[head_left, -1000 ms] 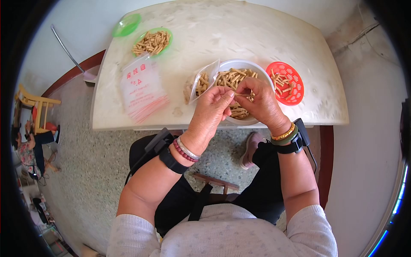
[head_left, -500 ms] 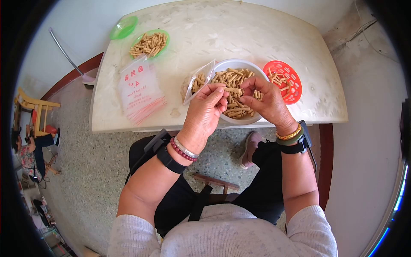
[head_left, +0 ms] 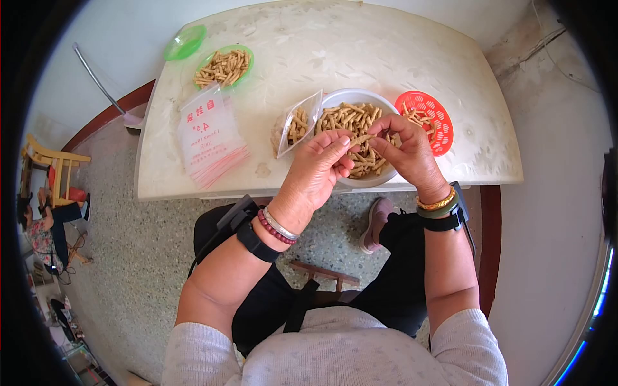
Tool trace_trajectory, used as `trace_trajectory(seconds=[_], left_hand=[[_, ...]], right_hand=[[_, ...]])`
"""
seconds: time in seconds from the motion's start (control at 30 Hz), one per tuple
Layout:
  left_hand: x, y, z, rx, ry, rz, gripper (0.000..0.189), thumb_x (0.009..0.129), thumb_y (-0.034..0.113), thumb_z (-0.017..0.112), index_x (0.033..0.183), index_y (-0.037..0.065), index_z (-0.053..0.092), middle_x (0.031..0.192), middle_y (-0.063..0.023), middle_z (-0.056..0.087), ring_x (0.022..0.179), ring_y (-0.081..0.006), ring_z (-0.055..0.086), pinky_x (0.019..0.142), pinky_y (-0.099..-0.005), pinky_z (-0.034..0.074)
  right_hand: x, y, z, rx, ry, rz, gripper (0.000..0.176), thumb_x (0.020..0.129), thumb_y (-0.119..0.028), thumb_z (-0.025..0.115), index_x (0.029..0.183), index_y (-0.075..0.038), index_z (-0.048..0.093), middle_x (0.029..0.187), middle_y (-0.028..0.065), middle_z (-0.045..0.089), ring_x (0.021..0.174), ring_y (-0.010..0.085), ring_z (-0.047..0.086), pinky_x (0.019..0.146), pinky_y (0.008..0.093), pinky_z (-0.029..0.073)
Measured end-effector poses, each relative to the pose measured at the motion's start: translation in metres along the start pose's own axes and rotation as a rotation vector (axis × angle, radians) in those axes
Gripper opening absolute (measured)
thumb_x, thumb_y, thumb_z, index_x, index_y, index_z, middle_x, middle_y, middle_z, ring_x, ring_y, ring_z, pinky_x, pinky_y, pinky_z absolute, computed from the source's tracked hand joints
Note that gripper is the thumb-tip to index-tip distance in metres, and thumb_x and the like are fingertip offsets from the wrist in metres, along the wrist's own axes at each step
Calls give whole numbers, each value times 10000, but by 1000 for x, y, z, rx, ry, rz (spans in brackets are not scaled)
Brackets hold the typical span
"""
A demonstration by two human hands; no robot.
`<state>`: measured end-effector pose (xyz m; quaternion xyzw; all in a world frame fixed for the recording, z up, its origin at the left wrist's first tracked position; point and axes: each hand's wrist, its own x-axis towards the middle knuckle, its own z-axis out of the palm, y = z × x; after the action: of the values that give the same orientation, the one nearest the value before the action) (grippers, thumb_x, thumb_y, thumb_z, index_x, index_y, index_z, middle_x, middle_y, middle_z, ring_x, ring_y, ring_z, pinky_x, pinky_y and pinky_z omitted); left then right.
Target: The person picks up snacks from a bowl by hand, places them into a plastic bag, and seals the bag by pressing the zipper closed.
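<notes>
Over the front of a white bowl [head_left: 390, 175], both hands hold one short tan stick that looks like a dried root piece [head_left: 362, 139]. My left hand [head_left: 314, 168] pinches its left end between thumb and forefinger, the other fingers curled. On the other end, the thumb and fingers of my right hand [head_left: 415, 157] are closed. Many similar root pieces [head_left: 347, 118] fill the bowl below, partly hidden by the hands. Just left of the bowl stands an open clear plastic bag [head_left: 300, 123] with more pieces inside.
A red perforated basket [head_left: 442, 140] with a few pieces sits right of the bowl. Far left are a green plate [head_left: 226, 64] of pieces, a green lid-like dish [head_left: 185, 42] and a stack of printed zip bags [head_left: 211, 138]. A person [head_left: 44, 235] sits beyond, at left.
The stick has tilted, its right end now higher. My left hand has shifted slightly right, and my right hand has turned a little, its fingers now closed on the stick.
</notes>
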<state>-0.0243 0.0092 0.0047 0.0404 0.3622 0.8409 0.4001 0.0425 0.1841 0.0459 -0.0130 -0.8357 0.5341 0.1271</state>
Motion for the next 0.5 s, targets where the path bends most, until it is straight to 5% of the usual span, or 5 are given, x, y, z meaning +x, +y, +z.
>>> trace_trajectory(seconds=[0.5], left_hand=[[1, -11, -5, -55, 57, -34, 112, 892, 107, 632, 989, 52, 624, 828, -40, 635, 653, -86, 548, 583, -211, 431]], right_hand=[[2, 2, 9, 345, -70, 161, 99, 898, -19, 589, 997, -23, 591, 940, -18, 601, 868, 59, 556, 781, 200, 452]])
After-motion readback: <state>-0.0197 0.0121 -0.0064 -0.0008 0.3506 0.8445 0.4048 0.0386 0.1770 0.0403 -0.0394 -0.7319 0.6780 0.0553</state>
